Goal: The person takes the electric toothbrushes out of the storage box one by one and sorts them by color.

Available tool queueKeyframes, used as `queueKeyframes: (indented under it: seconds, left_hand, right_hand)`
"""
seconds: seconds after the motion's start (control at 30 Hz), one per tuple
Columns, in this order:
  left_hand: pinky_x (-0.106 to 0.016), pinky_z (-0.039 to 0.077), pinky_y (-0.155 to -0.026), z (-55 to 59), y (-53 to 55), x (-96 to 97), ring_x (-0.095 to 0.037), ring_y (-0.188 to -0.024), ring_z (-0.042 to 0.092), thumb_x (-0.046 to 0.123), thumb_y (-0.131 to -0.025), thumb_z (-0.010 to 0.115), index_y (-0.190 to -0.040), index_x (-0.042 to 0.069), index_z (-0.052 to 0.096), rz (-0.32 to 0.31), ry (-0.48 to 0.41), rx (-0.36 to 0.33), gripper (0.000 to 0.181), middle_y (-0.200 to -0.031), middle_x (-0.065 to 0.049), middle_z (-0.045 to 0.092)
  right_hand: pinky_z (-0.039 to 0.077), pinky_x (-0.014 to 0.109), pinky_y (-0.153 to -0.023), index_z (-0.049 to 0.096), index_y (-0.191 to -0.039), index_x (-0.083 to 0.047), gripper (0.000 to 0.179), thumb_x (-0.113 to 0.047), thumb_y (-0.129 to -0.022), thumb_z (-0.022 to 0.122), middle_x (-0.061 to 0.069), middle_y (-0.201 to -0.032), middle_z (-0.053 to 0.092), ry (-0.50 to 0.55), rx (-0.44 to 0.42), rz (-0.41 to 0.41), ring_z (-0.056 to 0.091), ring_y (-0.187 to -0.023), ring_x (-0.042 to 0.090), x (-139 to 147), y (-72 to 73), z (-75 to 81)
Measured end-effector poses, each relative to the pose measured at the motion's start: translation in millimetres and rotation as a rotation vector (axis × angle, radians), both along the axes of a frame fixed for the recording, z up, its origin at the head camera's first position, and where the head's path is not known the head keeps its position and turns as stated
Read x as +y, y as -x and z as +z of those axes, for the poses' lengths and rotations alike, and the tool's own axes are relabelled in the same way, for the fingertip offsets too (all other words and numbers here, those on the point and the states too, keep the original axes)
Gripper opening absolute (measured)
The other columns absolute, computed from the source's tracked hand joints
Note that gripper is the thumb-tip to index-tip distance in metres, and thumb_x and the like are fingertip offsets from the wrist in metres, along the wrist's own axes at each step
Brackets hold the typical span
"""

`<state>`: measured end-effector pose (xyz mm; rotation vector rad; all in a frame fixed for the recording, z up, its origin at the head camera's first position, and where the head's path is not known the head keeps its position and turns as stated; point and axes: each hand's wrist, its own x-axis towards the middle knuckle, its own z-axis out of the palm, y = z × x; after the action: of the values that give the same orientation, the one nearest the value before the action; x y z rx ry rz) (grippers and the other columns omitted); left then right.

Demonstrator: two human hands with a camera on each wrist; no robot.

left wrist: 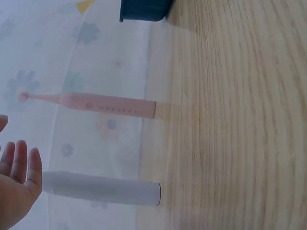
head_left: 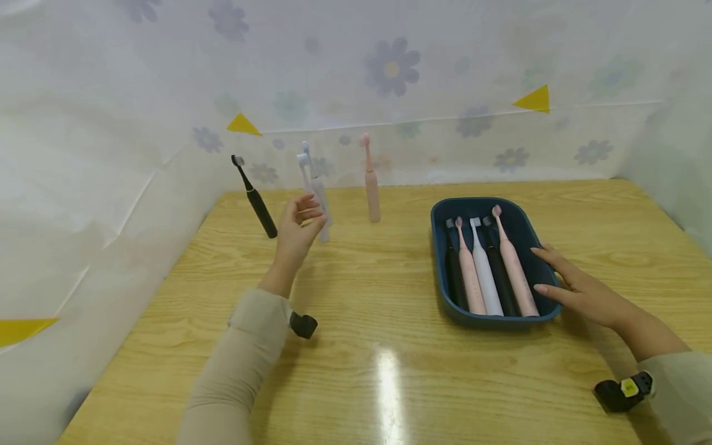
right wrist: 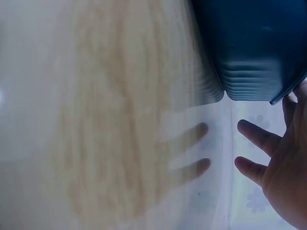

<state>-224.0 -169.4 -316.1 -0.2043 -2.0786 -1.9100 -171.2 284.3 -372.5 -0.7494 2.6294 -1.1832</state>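
Observation:
My left hand [head_left: 300, 228], its fingers loosely bent, is beside two white electric toothbrushes that stand upright and overlap in the head view. It partly covers the nearer white toothbrush [head_left: 303, 162]; the farther white toothbrush [head_left: 318, 185] rises just behind. In the left wrist view the fingers [left wrist: 20, 160] lie at the upper part of a white toothbrush [left wrist: 110, 190], with no grip showing. My right hand [head_left: 584, 296] rests at the right side of a dark blue tray [head_left: 500, 322], thumb and a finger over its rim. Two other fingers extend straight outside it in the right wrist view.
Inside the tray lie several toothbrushes side by side: black, pink [head_left: 471, 281] and white. Left of my left hand stands a black toothbrush [head_left: 258, 207]. A pink toothbrush [head_left: 372, 194] stands farther back, before the flowered curtain [head_left: 345, 74]. The wooden table [head_left: 356, 296] reflects light in front.

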Motion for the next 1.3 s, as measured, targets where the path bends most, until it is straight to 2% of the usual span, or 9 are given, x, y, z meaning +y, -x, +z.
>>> queueKeyframes:
  seconds: [0.43, 0.63, 0.8, 1.03, 1.13, 1.3]
  left_hand:
    - [-0.031, 0.042, -0.082, 2.7, -4.5, 30.2, -0.023, -0.095, 0.049, -0.005, -0.078, 0.059, -0.119, 0.000, 0.040, -0.134, 0.015, -0.046, 0.046, -0.110, -0.014, 0.046]
    - [-0.034, 0.044, -0.081, 3.7, -8.8, 48.0, -0.025, -0.099, 0.049, -0.001, -0.079, 0.060, -0.122, 0.002, 0.039, -0.254, 0.049, -0.072, 0.048, -0.116, -0.015, 0.044]
    - [-0.033, 0.045, -0.078, 0.4, -11.0, 64.6, -0.023, -0.100, 0.049, 0.004, -0.080, 0.060, -0.124, 0.007, 0.038, -0.344, 0.067, -0.104, 0.049, -0.119, -0.013, 0.044]
    - [-0.031, 0.046, -0.077, -8.2, -10.3, 92.8, -0.017, -0.099, 0.050, 0.008, -0.081, 0.060, -0.126, 0.015, 0.039, -0.436, 0.064, -0.186, 0.050, -0.118, -0.004, 0.046]
    - [-0.029, 0.046, -0.076, -8.7, -11.3, 106.1, -0.016, -0.099, 0.051, 0.006, -0.081, 0.060, -0.126, 0.014, 0.039, -0.482, 0.050, -0.217, 0.051, -0.118, -0.003, 0.046]
    - [-0.027, 0.046, -0.076, -2.2, -20.1, 126.7, -0.023, -0.101, 0.050, 0.001, -0.080, 0.058, -0.126, 0.007, 0.038, -0.544, 0.013, -0.250, 0.051, -0.120, -0.011, 0.045]
  right_hand:
    - [0.013, 0.070, -0.079, 0.005, -0.140, -0.012, 0.067, -0.009, -0.088, 0.048, 0.017, -0.141, -0.010, 0.006, -0.008, -0.001, -0.005, -0.122, 0.046, 1, -0.1, 0.2]
    - [0.013, 0.070, -0.079, 0.005, -0.140, -0.013, 0.068, -0.010, -0.088, 0.049, 0.016, -0.141, -0.011, -0.003, -0.008, -0.007, -0.004, -0.121, 0.047, 1, -0.6, 0.1]
    - [0.014, 0.070, -0.078, 0.005, -0.140, -0.013, 0.068, -0.009, -0.088, 0.049, 0.017, -0.141, -0.011, 0.000, -0.008, -0.002, -0.003, -0.121, 0.048, 0, -0.4, 0.6]
    - [0.014, 0.070, -0.078, 0.005, -0.140, -0.013, 0.068, -0.010, -0.088, 0.049, 0.017, -0.141, -0.010, -0.011, -0.007, -0.010, -0.003, -0.121, 0.047, -1, 0.5, 1.4]
    - [0.014, 0.070, -0.078, 0.005, -0.140, -0.013, 0.068, -0.010, -0.088, 0.048, 0.017, -0.141, -0.011, -0.007, -0.009, -0.010, -0.003, -0.121, 0.048, -1, 0.4, 1.5]
    - [0.014, 0.070, -0.078, 0.005, -0.140, -0.013, 0.067, -0.010, -0.088, 0.048, 0.017, -0.141, -0.011, -0.009, -0.013, -0.010, -0.003, -0.121, 0.048, -1, -0.5, 0.6]
